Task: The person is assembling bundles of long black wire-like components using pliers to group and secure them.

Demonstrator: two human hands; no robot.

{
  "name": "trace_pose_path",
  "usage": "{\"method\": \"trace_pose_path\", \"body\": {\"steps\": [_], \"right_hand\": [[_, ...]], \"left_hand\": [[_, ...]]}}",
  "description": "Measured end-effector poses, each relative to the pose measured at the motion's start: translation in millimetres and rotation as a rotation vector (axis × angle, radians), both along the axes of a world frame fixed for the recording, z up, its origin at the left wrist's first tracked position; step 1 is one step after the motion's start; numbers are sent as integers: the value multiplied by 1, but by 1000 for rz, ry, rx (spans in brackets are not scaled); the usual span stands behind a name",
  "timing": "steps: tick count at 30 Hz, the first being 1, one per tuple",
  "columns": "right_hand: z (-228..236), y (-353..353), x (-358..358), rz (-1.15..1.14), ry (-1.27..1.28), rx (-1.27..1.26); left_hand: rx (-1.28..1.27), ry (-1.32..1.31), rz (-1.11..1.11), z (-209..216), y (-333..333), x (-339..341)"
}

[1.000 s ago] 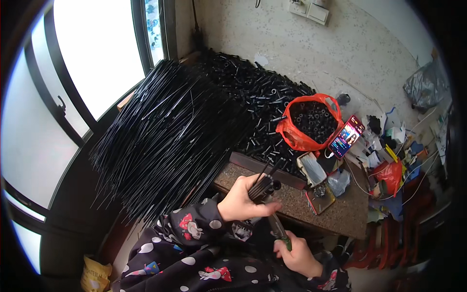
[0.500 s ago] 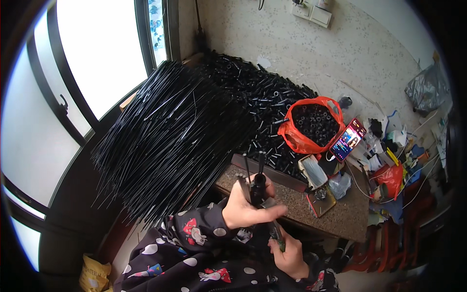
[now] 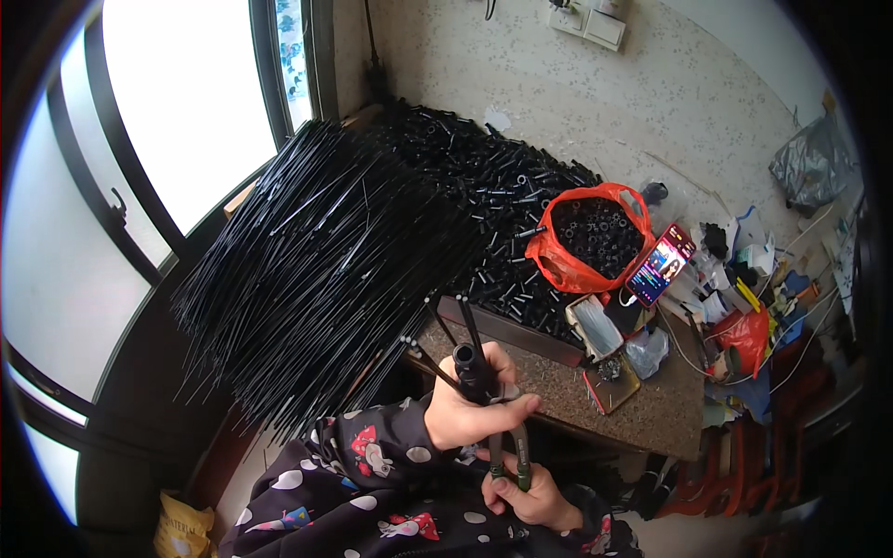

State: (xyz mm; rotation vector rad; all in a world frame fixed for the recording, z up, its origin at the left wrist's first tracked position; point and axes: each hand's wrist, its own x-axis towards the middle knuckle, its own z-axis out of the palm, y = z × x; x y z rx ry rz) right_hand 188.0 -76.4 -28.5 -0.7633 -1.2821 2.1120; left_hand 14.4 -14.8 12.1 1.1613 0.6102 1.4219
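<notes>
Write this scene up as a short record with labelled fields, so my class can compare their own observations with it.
Left hand: left hand grips a few thin black rods and a short black tube, its open end upward
Right hand: right hand closes around the handles of a pliers-like tool
Window side: large sheaf of long black rods
Against wall: heap of short black pieces
Bag: open red plastic bag, filled with small black parts
Device: phone, screen lit, white cable attached
Surface: speckled brown tabletop
</notes>
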Motion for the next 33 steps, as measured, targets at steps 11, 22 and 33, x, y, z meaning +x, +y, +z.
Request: {"method": "trace_pose_path", "body": {"steps": [11,22,33], "right_hand": [[-10,41,40,-482,-621,653],[-98,75,88,-583,-1543,1058],[-52,63,96,-510,-468,826]], "left_hand": [[-17,31,34,15,4,-20],[-105,167,97,-2,-8,-45],[268,-1179,-184,23,18,-100]]}}
